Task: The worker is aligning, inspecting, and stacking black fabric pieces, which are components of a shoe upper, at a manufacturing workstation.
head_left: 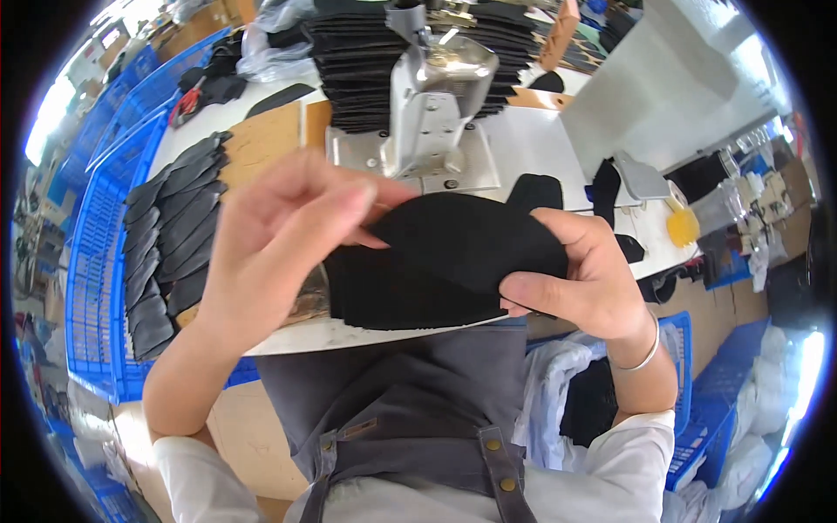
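A curved black fabric piece (445,261) is held up over the near edge of the table, its top edge arched and its lower left edge slightly frayed. My right hand (593,279) grips its right end, thumb on the near face and fingers behind. At the upper left of the piece is my left hand (296,218), smeared by motion. Some of its fingertips overlap the fabric, but whether they pinch anything cannot be made out. Just beyond the piece stands a metal sewing machine head (440,105).
Rows of overlapping black pieces (179,227) lie at left beside a blue crate (91,288). Tall stacks of black pieces (353,70) rise behind the machine. More black cutouts (536,192) lie on the table (540,144) at right. A plastic-lined blue crate (676,336) sits below right.
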Demonstrator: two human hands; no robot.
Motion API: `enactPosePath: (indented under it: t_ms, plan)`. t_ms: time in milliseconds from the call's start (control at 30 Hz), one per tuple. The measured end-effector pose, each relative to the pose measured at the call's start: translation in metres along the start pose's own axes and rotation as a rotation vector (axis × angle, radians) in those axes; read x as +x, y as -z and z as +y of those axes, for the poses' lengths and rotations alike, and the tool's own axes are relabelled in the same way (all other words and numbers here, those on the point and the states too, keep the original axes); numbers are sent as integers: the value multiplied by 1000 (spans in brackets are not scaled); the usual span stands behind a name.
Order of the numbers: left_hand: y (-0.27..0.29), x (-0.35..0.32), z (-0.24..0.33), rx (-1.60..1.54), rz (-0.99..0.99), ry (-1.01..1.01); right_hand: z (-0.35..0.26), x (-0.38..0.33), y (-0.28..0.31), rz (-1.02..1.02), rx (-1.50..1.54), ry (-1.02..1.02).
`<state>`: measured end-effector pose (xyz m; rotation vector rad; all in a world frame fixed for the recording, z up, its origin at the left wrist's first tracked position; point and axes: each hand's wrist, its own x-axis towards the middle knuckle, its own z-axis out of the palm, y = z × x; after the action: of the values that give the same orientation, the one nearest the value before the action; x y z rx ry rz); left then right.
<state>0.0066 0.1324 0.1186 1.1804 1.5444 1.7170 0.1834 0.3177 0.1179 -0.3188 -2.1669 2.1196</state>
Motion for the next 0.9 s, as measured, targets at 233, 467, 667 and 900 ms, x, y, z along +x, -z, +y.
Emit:
enactPosePath:
  t_ms: [233,467,667,900]
  plan:
    - [-18,17,-19,215,-258,-230,-1,2,16,-303,-526,173]
    - [-28,15,-7,327,-527,290,-14,2,15,-364,-546,90]
    - [-34,-8,-11,479,-601,222,6,-5,16,-399,-517,-34]
    - [-27,25,-19,360,-425,448,7,18,12,-154,-336,-194]
